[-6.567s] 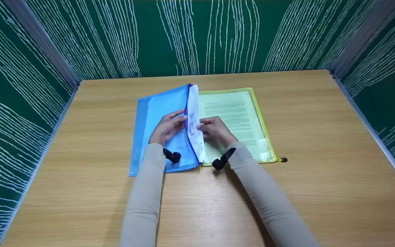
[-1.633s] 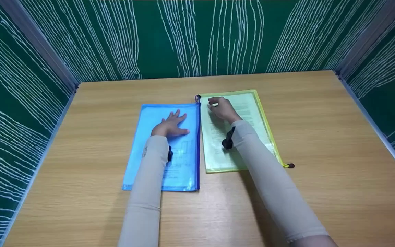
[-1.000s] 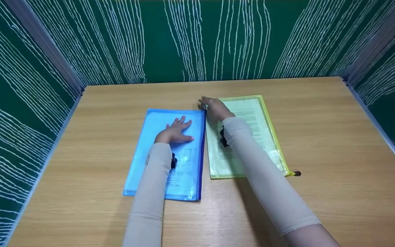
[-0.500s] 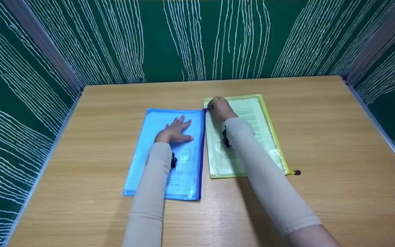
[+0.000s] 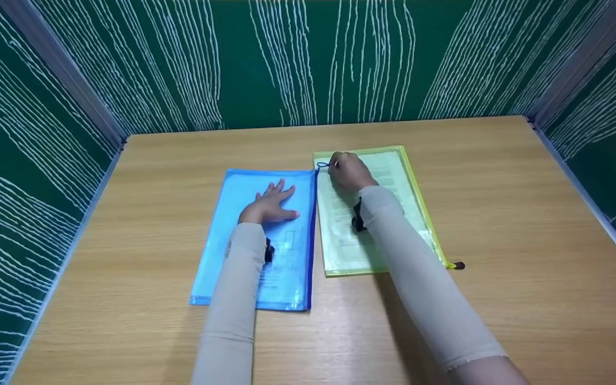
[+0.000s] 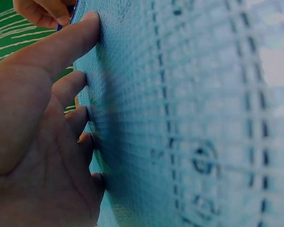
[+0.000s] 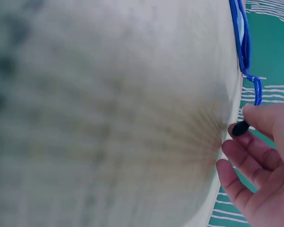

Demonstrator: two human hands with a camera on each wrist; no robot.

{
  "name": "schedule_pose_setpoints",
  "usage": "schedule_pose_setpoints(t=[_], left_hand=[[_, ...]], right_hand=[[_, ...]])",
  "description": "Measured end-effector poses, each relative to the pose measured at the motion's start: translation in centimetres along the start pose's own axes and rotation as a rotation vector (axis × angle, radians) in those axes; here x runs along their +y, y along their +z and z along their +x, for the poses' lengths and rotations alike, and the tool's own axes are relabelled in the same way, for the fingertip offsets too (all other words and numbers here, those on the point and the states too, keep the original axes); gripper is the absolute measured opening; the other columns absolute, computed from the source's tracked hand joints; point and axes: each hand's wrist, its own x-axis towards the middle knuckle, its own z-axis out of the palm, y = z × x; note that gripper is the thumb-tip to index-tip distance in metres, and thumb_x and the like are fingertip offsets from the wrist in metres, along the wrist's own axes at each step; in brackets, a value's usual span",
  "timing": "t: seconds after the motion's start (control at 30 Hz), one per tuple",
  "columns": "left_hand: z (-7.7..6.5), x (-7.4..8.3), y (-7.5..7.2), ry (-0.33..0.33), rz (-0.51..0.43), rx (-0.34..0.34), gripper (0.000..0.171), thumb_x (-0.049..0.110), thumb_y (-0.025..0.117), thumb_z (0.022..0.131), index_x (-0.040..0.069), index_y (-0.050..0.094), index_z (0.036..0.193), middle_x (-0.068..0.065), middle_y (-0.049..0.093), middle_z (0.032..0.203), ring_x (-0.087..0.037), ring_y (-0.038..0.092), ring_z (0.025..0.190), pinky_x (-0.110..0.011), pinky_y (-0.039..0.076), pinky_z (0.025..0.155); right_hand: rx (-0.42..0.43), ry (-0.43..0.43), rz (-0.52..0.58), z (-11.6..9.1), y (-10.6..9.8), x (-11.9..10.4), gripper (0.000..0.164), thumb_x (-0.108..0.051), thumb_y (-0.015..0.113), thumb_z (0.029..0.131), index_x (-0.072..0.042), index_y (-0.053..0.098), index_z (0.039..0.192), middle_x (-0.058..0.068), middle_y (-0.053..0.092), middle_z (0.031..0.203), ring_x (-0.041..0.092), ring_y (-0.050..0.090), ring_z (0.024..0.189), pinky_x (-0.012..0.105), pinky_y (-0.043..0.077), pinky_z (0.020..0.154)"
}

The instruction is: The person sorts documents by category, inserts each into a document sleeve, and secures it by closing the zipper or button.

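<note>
A blue mesh zip pouch (image 5: pixel 222 235) with printed paper inside lies flat on the table. My left hand (image 5: pixel 270 207) rests on it with fingers spread; in the left wrist view the fingertips (image 6: pixel 92 23) touch its mesh. At the pouch's far right corner, my right hand (image 5: pixel 351 172) pinches the zipper pull. The right wrist view shows the pull's black tip (image 7: pixel 240 128) between thumb and finger, its blue cord (image 7: pixel 258 90) running up to the dark blue zipper edge. Beneath the right hand lies a yellow zip pouch (image 5: pixel 348 256) with a printed sheet inside.
The wooden table (image 5: pixel 500 214) extends around both pouches. A black-tipped pull (image 5: pixel 459 265) sticks out at the yellow pouch's near right corner. Green panels (image 5: pixel 236 64) with white streaks stand behind and at both sides.
Earlier, both hands were at the blue pouch's side, with paper showing at its opening. Now it lies flat. My right hand has reached its corner, taken the zipper pull and drawn it slightly right.
</note>
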Motion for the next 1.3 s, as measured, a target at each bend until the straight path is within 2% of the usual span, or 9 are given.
schedule_pose_setpoints(t=[0.23, 0.43, 0.8, 1.0, 1.17, 1.3], left_hand=[[-0.3, 0.2, -0.2, 0.029, 0.006, -0.008, 0.079, 0.046, 0.057, 0.093, 0.025, 0.013, 0.155, -0.004, -0.008, 0.163, -0.027, -0.014, 0.149, -0.052, -0.008, 0.119], [-0.3, 0.3, -0.1, 0.013, -0.008, 0.005, 0.079, 0.045, 0.056, 0.093, 0.025, 0.012, 0.155, -0.004, -0.009, 0.163, -0.028, -0.015, 0.149, -0.053, -0.008, 0.119], [0.0, 0.7, 0.2, -0.024, -0.006, 0.022, 0.079, 0.048, 0.052, 0.094, 0.025, 0.009, 0.156, -0.004, -0.012, 0.163, -0.028, -0.016, 0.148, -0.053, -0.008, 0.119], [-0.1, 0.9, 0.0, -0.029, -0.001, 0.024, 0.078, 0.047, 0.051, 0.095, 0.024, 0.009, 0.156, -0.006, -0.011, 0.163, -0.029, -0.016, 0.148, -0.054, -0.008, 0.118], [0.0, 1.1, -0.2, -0.05, -0.013, 0.016, 0.079, 0.048, 0.052, 0.094, 0.024, 0.009, 0.156, -0.005, -0.011, 0.163, -0.029, -0.017, 0.148, -0.053, -0.008, 0.118], [0.0, 1.1, -0.3, -0.054, -0.013, 0.001, 0.079, 0.048, 0.052, 0.094, 0.025, 0.008, 0.156, -0.005, -0.012, 0.163, -0.029, -0.018, 0.148, -0.054, -0.008, 0.118]], right_hand=[[0.024, -0.065, 0.028, -1.0, -0.4, 1.2, 0.017, -0.008, 0.061, 0.092, -0.003, 0.075, 0.101, 0.013, 0.072, 0.102, 0.023, 0.062, 0.091, 0.039, 0.052, 0.082], [0.028, -0.032, 0.104, -1.6, -0.6, 1.7, 0.015, -0.01, 0.064, 0.091, -0.005, 0.075, 0.101, 0.012, 0.071, 0.1, 0.02, 0.059, 0.086, 0.033, 0.048, 0.075], [-0.045, -0.012, 0.187, -2.2, -0.3, 1.2, 0.019, -0.005, 0.063, 0.091, -0.002, 0.073, 0.107, 0.016, 0.069, 0.114, 0.023, 0.061, 0.107, 0.04, 0.049, 0.094], [-0.082, 0.01, 0.186, -2.3, -0.1, 0.8, 0.022, -0.005, 0.061, 0.093, -0.005, 0.073, 0.111, 0.013, 0.069, 0.116, 0.021, 0.059, 0.105, 0.038, 0.048, 0.096], [-0.09, -0.021, 0.165, -2.5, 0.1, 0.7, 0.023, -0.004, 0.06, 0.093, -0.005, 0.072, 0.112, 0.013, 0.069, 0.117, 0.022, 0.061, 0.109, 0.039, 0.048, 0.098], [-0.093, -0.048, 0.159, -2.7, 0.4, 0.6, 0.022, -0.005, 0.06, 0.094, -0.003, 0.072, 0.112, 0.014, 0.071, 0.112, 0.026, 0.064, 0.109, 0.039, 0.051, 0.095]])
